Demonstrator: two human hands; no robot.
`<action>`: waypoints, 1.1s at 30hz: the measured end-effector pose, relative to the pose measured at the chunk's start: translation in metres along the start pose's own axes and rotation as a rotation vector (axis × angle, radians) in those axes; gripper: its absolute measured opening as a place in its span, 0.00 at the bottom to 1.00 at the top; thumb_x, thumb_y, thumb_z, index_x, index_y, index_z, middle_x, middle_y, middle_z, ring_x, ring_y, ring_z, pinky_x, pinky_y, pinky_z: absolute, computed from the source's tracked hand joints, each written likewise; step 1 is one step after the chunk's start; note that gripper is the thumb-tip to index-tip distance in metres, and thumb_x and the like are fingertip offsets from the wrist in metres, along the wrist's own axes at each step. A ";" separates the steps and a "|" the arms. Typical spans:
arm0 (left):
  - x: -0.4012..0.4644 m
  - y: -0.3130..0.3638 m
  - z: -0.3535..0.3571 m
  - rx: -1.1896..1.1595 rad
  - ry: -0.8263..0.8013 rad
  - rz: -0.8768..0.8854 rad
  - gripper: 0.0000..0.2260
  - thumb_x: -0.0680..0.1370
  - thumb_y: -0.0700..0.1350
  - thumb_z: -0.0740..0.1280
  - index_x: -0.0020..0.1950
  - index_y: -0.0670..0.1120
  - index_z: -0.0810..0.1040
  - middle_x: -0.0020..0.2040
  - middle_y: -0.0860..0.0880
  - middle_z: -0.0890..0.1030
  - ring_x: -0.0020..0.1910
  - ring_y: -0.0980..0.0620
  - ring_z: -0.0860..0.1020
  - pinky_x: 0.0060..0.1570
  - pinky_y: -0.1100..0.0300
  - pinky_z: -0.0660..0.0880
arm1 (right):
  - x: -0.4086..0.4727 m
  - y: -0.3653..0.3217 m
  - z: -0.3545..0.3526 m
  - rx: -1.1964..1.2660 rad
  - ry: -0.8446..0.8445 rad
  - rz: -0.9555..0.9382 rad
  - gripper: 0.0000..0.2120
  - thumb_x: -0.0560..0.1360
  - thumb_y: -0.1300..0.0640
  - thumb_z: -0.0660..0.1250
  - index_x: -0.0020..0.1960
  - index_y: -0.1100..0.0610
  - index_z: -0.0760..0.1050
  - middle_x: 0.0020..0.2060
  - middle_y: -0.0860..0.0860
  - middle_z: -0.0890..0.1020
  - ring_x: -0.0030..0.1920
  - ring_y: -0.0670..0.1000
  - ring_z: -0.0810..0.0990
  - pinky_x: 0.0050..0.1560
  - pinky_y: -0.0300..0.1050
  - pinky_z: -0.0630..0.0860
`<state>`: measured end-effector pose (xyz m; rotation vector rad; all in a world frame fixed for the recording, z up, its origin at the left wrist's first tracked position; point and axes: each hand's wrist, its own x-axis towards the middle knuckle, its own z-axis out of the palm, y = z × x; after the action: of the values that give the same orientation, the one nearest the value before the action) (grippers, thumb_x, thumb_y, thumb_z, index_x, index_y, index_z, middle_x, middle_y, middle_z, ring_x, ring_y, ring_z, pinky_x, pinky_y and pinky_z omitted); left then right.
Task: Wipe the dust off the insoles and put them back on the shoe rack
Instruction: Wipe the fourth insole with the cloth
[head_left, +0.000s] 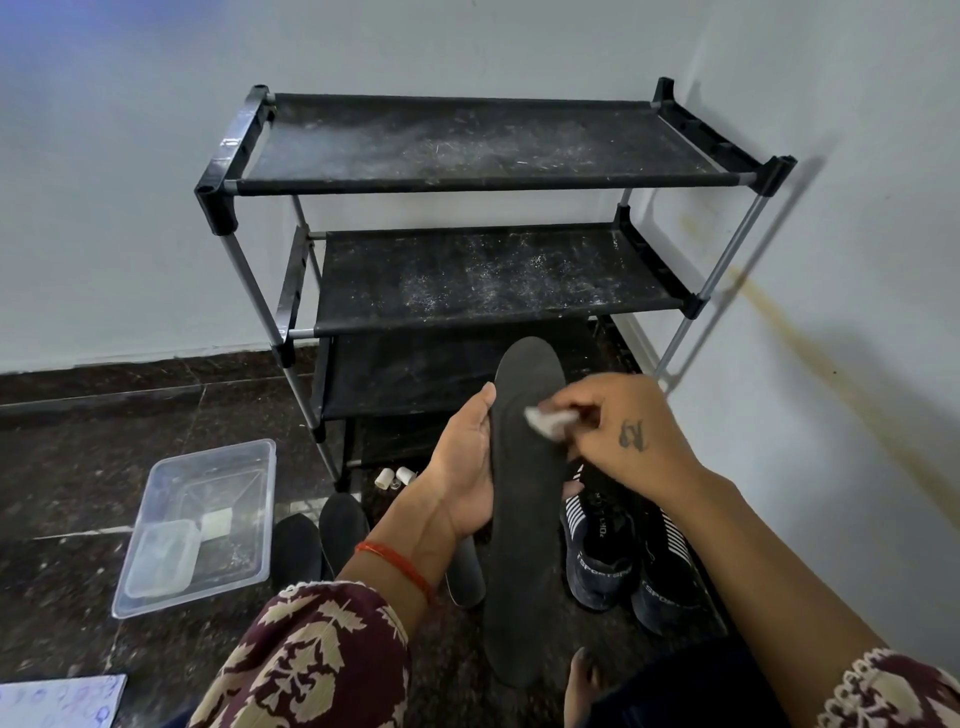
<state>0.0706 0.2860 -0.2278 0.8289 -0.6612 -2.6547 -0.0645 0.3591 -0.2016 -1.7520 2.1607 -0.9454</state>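
Left hand (467, 467) grips a long black insole (524, 519) along its left edge, thumb up near the toe end, fingers wrapped behind. Insole is held roughly upright, toe end far, heel end near, in front of the shoe rack (483, 182).

Right hand (623, 431) has fingers pressed together, pinching a small white wipe (545, 420) against the upper face of the insole. Small dark tattoo on the back of that hand. Red thread band on the left wrist.

Rack: black fabric shelves on grey metal poles, against the white wall, right side close to the corner. Top two shelves carry nothing but whitish dust and streaks. Lower tiers are dark, mostly hidden behind the insole and hands.

On the dark stone floor:
- pair of dark sport shoes (628, 556), just right of the held insole, partly behind it, white stripes and lettering
- two more black insoles (317, 540) to the left of the left forearm, side by side, near ends hidden by the sleeve
- another insole (466, 577) partly hidden under the left wrist
- clear plastic tub (208, 519) further left, a smaller clear container inside it plus a small white item
- two small white caps (396, 475) by the rack's near foot

Patterned maroon sleeves on both arms. A bare foot shows at the near edge, under the insole's heel end.
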 end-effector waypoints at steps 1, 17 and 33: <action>0.000 -0.001 0.000 -0.012 -0.023 -0.019 0.27 0.81 0.60 0.49 0.62 0.43 0.77 0.57 0.39 0.80 0.54 0.39 0.77 0.59 0.36 0.67 | 0.002 0.004 0.001 -0.033 0.131 -0.012 0.10 0.68 0.65 0.71 0.45 0.54 0.84 0.40 0.49 0.84 0.39 0.43 0.80 0.41 0.29 0.74; 0.001 -0.003 -0.005 0.070 0.001 0.006 0.29 0.81 0.61 0.46 0.63 0.43 0.76 0.57 0.40 0.80 0.53 0.42 0.78 0.58 0.44 0.72 | -0.002 -0.001 0.006 0.136 -0.213 -0.052 0.08 0.66 0.65 0.74 0.38 0.52 0.84 0.37 0.44 0.82 0.38 0.41 0.79 0.40 0.40 0.78; 0.001 -0.005 -0.004 0.052 -0.028 -0.034 0.31 0.80 0.63 0.46 0.65 0.42 0.74 0.58 0.37 0.79 0.55 0.40 0.77 0.63 0.40 0.66 | 0.002 -0.010 0.011 0.202 -0.131 -0.040 0.11 0.66 0.67 0.73 0.41 0.52 0.83 0.39 0.42 0.81 0.43 0.40 0.79 0.46 0.32 0.74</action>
<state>0.0719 0.2890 -0.2336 0.8253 -0.7329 -2.6947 -0.0509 0.3524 -0.2036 -1.7149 1.8863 -0.9897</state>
